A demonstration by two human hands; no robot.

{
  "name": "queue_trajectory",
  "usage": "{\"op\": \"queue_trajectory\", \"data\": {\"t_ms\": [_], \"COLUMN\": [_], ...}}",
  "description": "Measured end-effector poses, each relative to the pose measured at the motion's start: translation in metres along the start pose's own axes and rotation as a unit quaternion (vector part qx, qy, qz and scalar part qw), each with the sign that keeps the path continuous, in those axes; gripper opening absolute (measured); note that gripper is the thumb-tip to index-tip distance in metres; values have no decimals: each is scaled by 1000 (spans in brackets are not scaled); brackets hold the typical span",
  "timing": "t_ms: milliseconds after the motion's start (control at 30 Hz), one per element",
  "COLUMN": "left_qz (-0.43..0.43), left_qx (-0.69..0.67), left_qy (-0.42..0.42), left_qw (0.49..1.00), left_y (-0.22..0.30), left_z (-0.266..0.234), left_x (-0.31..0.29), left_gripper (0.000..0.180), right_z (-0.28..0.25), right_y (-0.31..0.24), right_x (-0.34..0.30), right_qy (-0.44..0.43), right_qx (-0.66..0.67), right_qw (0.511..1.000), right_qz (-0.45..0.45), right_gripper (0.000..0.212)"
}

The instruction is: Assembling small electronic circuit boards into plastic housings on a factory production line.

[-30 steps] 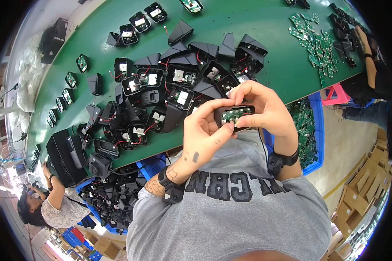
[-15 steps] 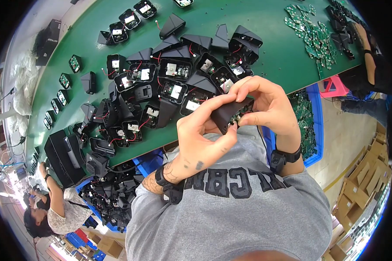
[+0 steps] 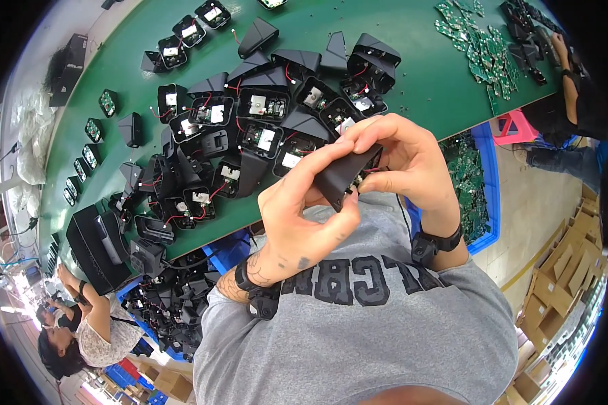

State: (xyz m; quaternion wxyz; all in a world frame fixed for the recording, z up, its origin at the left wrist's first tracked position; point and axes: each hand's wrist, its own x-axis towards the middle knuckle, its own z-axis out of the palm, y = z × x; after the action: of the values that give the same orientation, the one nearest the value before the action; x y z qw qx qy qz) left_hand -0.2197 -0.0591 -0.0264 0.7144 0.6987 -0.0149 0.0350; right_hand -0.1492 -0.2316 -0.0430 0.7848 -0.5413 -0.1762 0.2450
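A black plastic housing [image 3: 343,177] is held up in front of my chest, over the table's near edge. My left hand [image 3: 300,212] grips it from the left, fingers over the top and thumb at the lower edge. From the other side my right hand [image 3: 415,162] pinches it, its thumb near the open side where a bit of green circuit board shows. The right fingertips partly hide the inside. Beyond my hands lie several open black housings [image 3: 260,104] with boards, white pads and red wires.
The green table [image 3: 419,74] carries a heap of circuit boards [image 3: 483,61] at the far right. Blue bins stand below its edge: one of boards [image 3: 469,189], one of black parts [image 3: 162,304]. A pink stool [image 3: 515,128] stands at right. Co-workers sit left and right.
My hands and the housing have shifted slightly left in view, as has most of the scene. The housing is tilted a little, showing more of its smooth face. Both hands keep their grip.
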Motion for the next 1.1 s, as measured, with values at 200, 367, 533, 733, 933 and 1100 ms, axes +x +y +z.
{"op": "queue_trajectory", "data": {"t_ms": [200, 367, 533, 733, 933, 1100], "left_qz": [13, 38, 63, -6, -44, -80], "left_qx": [-21, -12, 45, -12, -34, 8], "left_qy": [-17, -15, -20, -27, -32, -91], "left_qw": [1000, 999, 997, 1000, 998, 993], "left_y": [0, 3, 1, 4, 6, 20], "left_z": [-1, -1, -3, -3, -1, -5], "left_x": [5, 10, 11, 12, 9, 10], "left_gripper": [53, 55, 55, 55, 57, 50], "right_z": [-3, -5, -2, -3, -2, -5], "right_y": [3, -1, -1, -3, -15, -25], "right_x": [0, -1, -3, -7, -11, -9], "right_qy": [-12, -26, 7, 3, 0, -27], "right_qx": [4, -8, -26, -68, -155, -236], "right_qw": [1000, 999, 999, 996, 987, 970], "right_qz": [-18, -44, -45, -49, -31, -50], "right_gripper": [46, 43, 41, 37, 38, 36]}}
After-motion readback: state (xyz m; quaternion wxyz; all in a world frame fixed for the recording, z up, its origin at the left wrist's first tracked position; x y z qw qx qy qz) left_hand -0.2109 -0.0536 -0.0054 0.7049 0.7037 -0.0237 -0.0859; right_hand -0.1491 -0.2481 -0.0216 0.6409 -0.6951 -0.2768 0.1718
